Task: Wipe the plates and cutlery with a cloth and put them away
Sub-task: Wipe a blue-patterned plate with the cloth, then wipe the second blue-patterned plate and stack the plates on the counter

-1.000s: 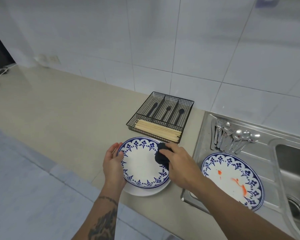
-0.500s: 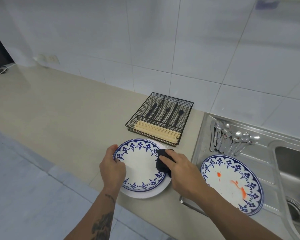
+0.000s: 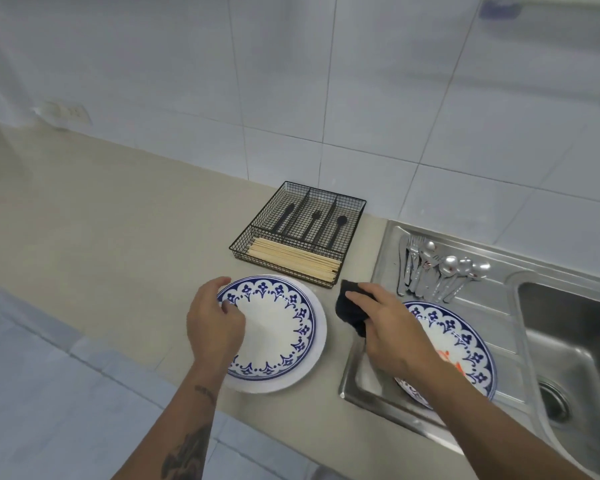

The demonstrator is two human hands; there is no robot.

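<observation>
A: Where is the left hand [image 3: 214,323]?
B: It rests on the left rim of the clean blue-patterned plate [image 3: 274,327], with its fingers [image 3: 230,308] curled over the edge and gripping it. That plate sits on top of a plain white plate [image 3: 317,355], and both lie flat on the beige tabletop [image 3: 101,237].

A: And the right hand [image 3: 392,336]?
B: It holds a dark cloth [image 3: 350,311], bunched up, fingers closed round it. The cloth hangs over the gap between the stacked plates and the steel drainboard [image 3: 499,282], touching neither plate as far as I can see.

A: Is there anything else to wipe?
B: Yes. A second blue-patterned plate [image 3: 465,348] lies on the drainboard under the right wrist, with orange-red smears on its white middle. Behind it, at the back of the drainboard, lies a cluster of metal spoons and forks [image 3: 437,271], handles pointing toward the person.

A: Where would cutlery go?
B: I can only say what is there: a black wire cutlery tray [image 3: 352,209] stands on the tabletop just behind the stacked plates. Its long front compartment holds wooden chopsticks [image 3: 293,259]; the three rear compartments hold a black knife, fork and spoon [image 3: 314,223].

A: What about the right edge?
B: The sink basin [image 3: 575,341] is there, its drain near the lower corner.
</observation>
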